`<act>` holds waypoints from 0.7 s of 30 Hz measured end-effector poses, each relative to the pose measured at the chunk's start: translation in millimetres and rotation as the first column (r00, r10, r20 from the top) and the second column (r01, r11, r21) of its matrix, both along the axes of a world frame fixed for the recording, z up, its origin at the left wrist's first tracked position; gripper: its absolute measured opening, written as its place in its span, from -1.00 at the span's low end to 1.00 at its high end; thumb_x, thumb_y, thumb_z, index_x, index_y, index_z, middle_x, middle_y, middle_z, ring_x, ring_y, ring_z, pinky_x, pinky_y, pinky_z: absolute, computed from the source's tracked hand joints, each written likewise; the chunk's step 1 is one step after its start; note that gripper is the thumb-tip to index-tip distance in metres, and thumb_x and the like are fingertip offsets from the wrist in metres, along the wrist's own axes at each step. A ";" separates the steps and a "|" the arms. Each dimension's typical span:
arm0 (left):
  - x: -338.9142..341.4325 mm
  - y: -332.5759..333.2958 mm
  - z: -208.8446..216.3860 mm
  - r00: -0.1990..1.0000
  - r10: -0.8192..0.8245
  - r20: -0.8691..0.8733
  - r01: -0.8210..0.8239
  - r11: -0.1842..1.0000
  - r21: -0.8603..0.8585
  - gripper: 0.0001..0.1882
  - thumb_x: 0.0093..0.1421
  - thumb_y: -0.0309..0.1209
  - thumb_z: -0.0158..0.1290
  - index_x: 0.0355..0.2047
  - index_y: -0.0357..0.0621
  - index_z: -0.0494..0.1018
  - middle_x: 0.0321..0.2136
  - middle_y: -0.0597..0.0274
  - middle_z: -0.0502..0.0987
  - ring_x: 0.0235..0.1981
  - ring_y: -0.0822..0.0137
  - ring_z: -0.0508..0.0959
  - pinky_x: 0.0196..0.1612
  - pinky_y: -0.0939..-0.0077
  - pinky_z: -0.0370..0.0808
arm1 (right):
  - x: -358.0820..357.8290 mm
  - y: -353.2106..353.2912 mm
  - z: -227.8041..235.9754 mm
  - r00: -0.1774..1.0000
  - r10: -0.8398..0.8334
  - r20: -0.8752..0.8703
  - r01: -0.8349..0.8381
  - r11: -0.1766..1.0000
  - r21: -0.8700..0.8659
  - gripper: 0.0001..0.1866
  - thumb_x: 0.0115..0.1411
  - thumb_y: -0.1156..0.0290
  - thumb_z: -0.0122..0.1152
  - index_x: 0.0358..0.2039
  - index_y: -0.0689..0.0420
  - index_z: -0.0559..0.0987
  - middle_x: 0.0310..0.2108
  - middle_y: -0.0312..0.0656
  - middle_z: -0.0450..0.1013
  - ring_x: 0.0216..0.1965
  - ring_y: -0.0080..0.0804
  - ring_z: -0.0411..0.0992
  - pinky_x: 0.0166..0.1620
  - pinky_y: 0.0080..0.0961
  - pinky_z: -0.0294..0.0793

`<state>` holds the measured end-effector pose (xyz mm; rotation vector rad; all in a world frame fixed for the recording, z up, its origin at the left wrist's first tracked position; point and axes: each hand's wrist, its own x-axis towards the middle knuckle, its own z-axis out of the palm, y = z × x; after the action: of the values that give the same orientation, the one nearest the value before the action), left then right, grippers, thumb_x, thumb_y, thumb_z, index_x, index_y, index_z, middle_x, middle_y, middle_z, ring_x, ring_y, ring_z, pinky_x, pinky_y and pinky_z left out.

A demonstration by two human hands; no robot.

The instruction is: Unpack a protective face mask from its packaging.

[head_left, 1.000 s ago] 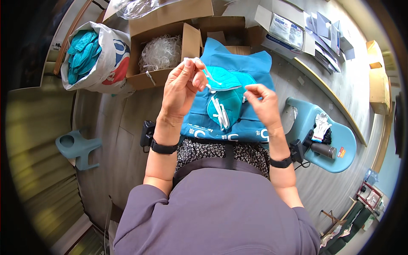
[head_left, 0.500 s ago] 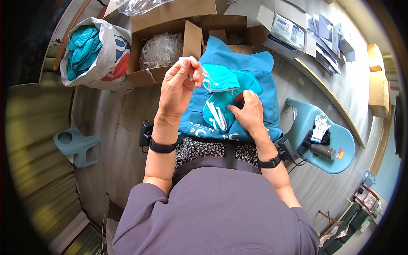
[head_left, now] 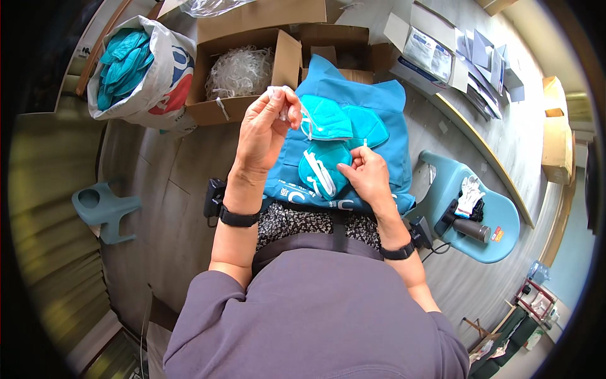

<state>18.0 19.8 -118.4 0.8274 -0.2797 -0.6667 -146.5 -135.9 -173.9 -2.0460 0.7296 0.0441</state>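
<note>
A teal cup-shaped face mask with white elastic straps hangs in the air above the person's lap, held up by its strap. The left hand is raised and pinches that thin white strap between thumb and fingertips, the rest of the fingers curled in. A second teal cup-shaped mask lies just beside and partly behind the first. A third teal mask with white straps across its face rests lower on the lap. The right hand sits against the right edge of this third mask, fingers bent and closed on a short white strap end that sticks up from its fingertips.

All three masks are over a blue fabric bag with white print spread across the person's knees. Both wrists wear black bands.

Beyond the lap, on the wooden floor, an open brown cardboard box filled with white straps stands just past the left hand. To its left is a white plastic sack stuffed with more teal masks. To the person's right a light blue plastic stool carries white gloves and a dark cylinder. Another light blue stool stands well apart on the left.
</note>
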 end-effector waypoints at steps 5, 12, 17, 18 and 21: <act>1.9 2.9 -2.8 1.000 0.008 0.027 -0.008 1.000 -0.005 -0.71 0.40 -0.29 -0.15 -0.31 -0.22 0.45 -0.54 0.31 0.45 -0.50 0.50 0.42 -0.37 0.63 0.37 | -13.6 -12.3 72.3 0.774 0.138 0.618 -0.010 0.979 -0.206 -0.80 -0.03 0.66 0.30 -0.37 0.24 0.51 -0.46 -0.20 0.49 -0.50 -0.41 0.43 -0.41 -0.57 0.39; -13.0 -10.9 2.5 0.998 -0.062 0.033 0.058 0.994 0.096 -0.73 0.40 -0.28 -0.13 -0.31 -0.21 0.44 -0.54 0.32 0.42 -0.49 0.50 0.40 -0.37 0.64 0.35 | -19.0 -54.1 104.3 0.862 0.218 0.458 0.127 0.782 -0.611 -0.91 0.07 0.61 0.28 -0.37 0.22 0.57 -0.47 -0.09 0.51 -0.48 -0.29 0.48 -0.38 -0.53 0.44; -27.0 -29.1 -0.8 0.970 -0.163 0.179 0.119 0.965 0.232 -0.77 0.39 -0.30 -0.11 -0.31 -0.16 0.44 -0.42 0.29 0.50 -0.43 0.52 0.42 -0.31 0.64 0.38 | -21.8 -54.1 124.2 0.845 -0.079 0.530 0.280 0.909 -0.310 -0.89 0.15 0.51 0.29 -0.33 0.26 0.58 -0.50 -0.29 0.48 -0.50 -0.66 0.36 -0.41 -0.71 0.35; -29.8 -34.5 -1.0 0.956 -0.184 0.230 0.130 0.964 0.230 -0.78 0.38 -0.30 -0.09 -0.31 -0.15 0.45 -0.33 0.28 0.54 -0.40 0.54 0.42 -0.29 0.66 0.38 | -21.0 -54.6 124.3 0.845 -0.074 0.530 0.276 0.909 -0.312 -0.89 0.15 0.51 0.29 -0.33 0.26 0.58 -0.50 -0.29 0.48 -0.50 -0.66 0.36 -0.41 -0.71 0.35; -39.6 -53.9 -3.5 0.925 -0.208 0.318 0.118 0.953 0.281 -0.79 0.37 -0.30 -0.07 -0.30 -0.16 0.45 -0.31 0.28 0.55 -0.37 0.56 0.42 -0.28 0.65 0.38 | -20.3 -53.7 123.2 0.812 -0.110 0.573 0.280 0.935 -0.218 -0.88 0.16 0.49 0.29 -0.33 0.27 0.58 -0.51 -0.37 0.46 -0.50 -0.73 0.32 -0.41 -0.76 0.31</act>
<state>-21.6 -34.2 -121.9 1.1824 -0.5946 -0.7228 -166.7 -189.5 -50.7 -2.0893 0.5924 -0.7974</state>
